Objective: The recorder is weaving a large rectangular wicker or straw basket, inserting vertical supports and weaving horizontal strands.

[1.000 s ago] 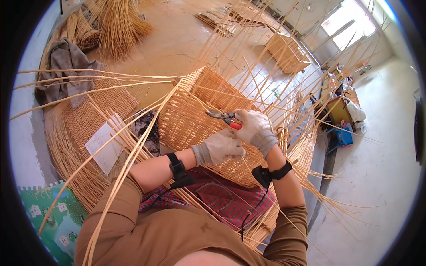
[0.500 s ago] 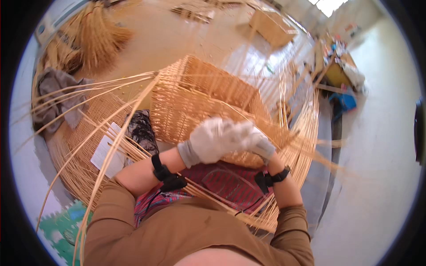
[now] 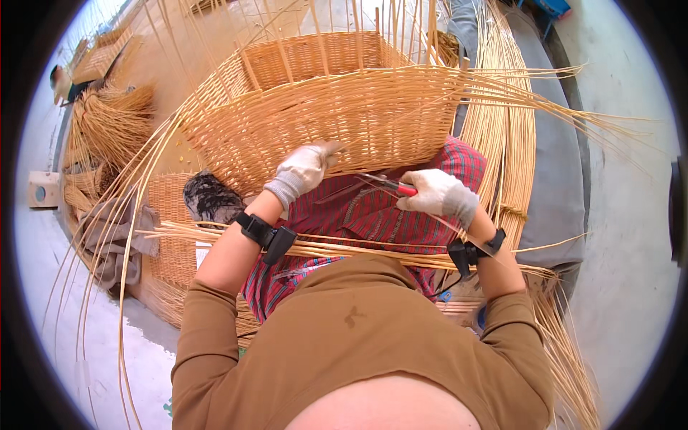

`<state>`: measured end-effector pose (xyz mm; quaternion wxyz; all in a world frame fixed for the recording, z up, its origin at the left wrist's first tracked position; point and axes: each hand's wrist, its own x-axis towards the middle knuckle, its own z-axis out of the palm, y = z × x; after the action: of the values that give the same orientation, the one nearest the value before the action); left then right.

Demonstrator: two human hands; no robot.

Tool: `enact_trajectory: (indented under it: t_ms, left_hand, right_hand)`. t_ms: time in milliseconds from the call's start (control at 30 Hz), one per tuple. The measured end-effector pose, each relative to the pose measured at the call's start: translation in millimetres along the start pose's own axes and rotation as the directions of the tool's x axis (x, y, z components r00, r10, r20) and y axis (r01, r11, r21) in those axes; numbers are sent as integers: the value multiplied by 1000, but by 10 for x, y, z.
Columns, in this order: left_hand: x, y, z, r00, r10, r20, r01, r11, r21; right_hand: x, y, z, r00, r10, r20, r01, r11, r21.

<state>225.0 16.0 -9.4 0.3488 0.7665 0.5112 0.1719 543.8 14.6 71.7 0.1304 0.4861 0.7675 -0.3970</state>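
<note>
A woven wicker basket (image 3: 308, 107), with upright stakes and long loose rods, rests tilted over red plaid cloth (image 3: 344, 215). My gloved left hand (image 3: 304, 165) lies against the lower part of its near wall with fingers curled; what they grip is hidden. My gloved right hand (image 3: 433, 193) is closed on pruning shears (image 3: 398, 185) with red grips, their blades pointing left just below the basket's bottom edge. Long pale rods (image 3: 362, 249) cross in front of my body, below both hands.
A dark mottled bundle (image 3: 208, 197), a grey cloth (image 3: 118, 240) and a flat woven panel (image 3: 170, 258) lie at left, below straw bundles (image 3: 115, 125). Long rod bundles (image 3: 502, 129) lie at right on grey sheeting (image 3: 555, 179). A metal bracket (image 3: 43, 188) is on the left wall.
The basket has shifted up in view and turned. My hands have moved apart; my right hand has dropped with the shears, my left has risen to the basket's lower wall.
</note>
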Motion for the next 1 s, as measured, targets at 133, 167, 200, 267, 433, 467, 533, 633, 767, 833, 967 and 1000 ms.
enact_trajectory:
  t_ms: [133, 167, 200, 267, 433, 467, 533, 633, 767, 833, 967, 1000]
  left_hand:
    - [138, -15, 295, 951, -93, 294, 138, 981, -135]
    - [168, 3, 397, 917, -144, 373, 235, 949, -212]
    - [214, 28, 502, 898, -167, 406, 252, 953, -166]
    - [311, 100, 710, 892, -166, 421, 224, 970, -93]
    - [472, 425, 1175, 913, -179, 366, 125, 978, 167]
    - [487, 482, 1228, 928, -149, 343, 91, 979, 180]
    - [526, 578, 1324, 936, -157, 315, 85, 969, 230]
    - [634, 635, 1473, 908, -222, 356, 126, 954, 274]
    - [822, 558, 1780, 846, -427, 320, 300, 877, 377]
    - [878, 441, 1916, 825, -476, 306, 367, 862, 350]
    - [937, 219, 1972, 909, -292, 297, 195, 928, 317]
    - [931, 210, 1940, 916, -252, 312, 163, 945, 284]
  right_hand:
    - [-219, 372, 231, 996, 46, 74, -83, 765, 639]
    - [-264, 445, 296, 987, 104, 121, -160, 676, 720]
    - [-315, 522, 344, 993, 70, 90, -114, 671, 732]
    - [-404, 637, 456, 994, 88, 65, -102, 540, 835]
    - [-581, 785, 628, 998, 56, 26, -39, 259, 965]
    - [-619, 800, 639, 998, 65, 14, -30, 248, 968]
    - [-723, 845, 651, 997, 44, -67, 58, 175, 983]
    - [-890, 1056, 636, 967, 141, -212, 199, 105, 974]
    - [-925, 1723, 581, 760, 408, -506, 610, -179, 772]
    - [-819, 2187, 478, 588, 756, -287, 289, 135, 948]
    - [-563, 2605, 510, 469, 713, -522, -455, 701, 549]
    - [-539, 2574, 522, 548, 639, -539, -271, 746, 609]
